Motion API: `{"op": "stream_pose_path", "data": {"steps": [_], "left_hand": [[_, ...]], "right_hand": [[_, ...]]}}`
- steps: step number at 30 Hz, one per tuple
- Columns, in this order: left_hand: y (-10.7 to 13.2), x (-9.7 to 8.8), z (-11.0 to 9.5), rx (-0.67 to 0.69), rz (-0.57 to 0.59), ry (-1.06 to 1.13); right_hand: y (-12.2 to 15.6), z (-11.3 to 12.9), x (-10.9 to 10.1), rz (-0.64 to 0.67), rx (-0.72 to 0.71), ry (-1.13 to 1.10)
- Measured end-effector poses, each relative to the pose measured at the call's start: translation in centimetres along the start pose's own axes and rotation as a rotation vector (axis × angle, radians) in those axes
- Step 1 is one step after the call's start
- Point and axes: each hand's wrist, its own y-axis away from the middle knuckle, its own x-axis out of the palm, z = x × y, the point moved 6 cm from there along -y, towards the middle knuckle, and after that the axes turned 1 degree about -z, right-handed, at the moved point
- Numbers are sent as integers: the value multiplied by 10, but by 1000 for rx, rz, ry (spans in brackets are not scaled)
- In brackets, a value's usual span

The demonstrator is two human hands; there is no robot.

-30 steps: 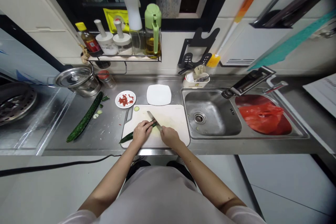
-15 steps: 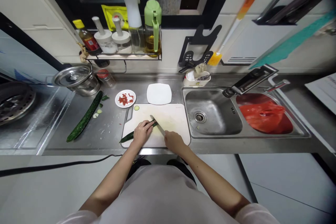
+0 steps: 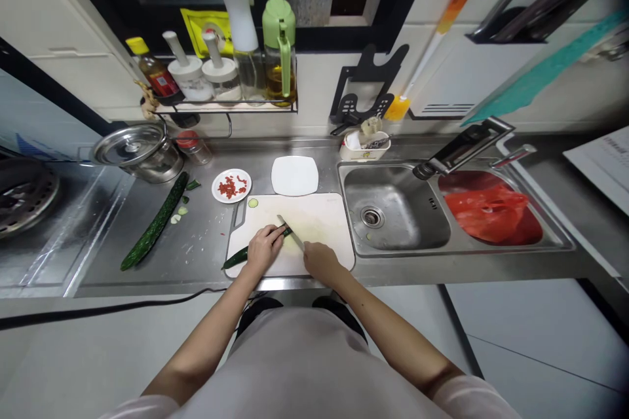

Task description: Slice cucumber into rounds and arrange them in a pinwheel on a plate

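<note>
My left hand (image 3: 264, 248) is closed over a dark green cucumber (image 3: 236, 258) lying slantwise on the white cutting board (image 3: 324, 262). The cucumber's middle is hidden under my fingers, and its cut end shows just past them. In my right hand (image 3: 320, 262) is the handle of a knife (image 3: 293, 234). The blade stands at that cut end, close to my left fingertips; whether it touches the flesh I cannot tell. A single round cucumber slice (image 3: 252, 203) rests in the board's upper left corner.
Behind the board are a white square plate (image 3: 295, 175) and a small plate (image 3: 216, 194) with chopped red bits. Left lie a whole cucumber (image 3: 156, 226) and garlic pieces (image 3: 175, 218). A steel pot (image 3: 162, 160) stands farther back. The sink (image 3: 422, 232) adjoins on the right; its second basin holds a red plastic bag (image 3: 486, 213).
The whole view has shifted slightly as my head moved. Both hands, the knife and the cucumber keep nearly the same places on the board.
</note>
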Motion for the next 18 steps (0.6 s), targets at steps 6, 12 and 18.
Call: {"op": "stream_pose_path", "data": {"steps": [6, 12, 18], "left_hand": [[1, 1, 0, 4, -9, 9], [1, 0, -1, 2, -4, 1], [1, -2, -2, 11, -3, 6]], "right_hand": [[-17, 8, 1, -32, -16, -19], [-17, 9, 0, -21, -14, -28], [4, -1, 4, 28, 19, 9]]}}
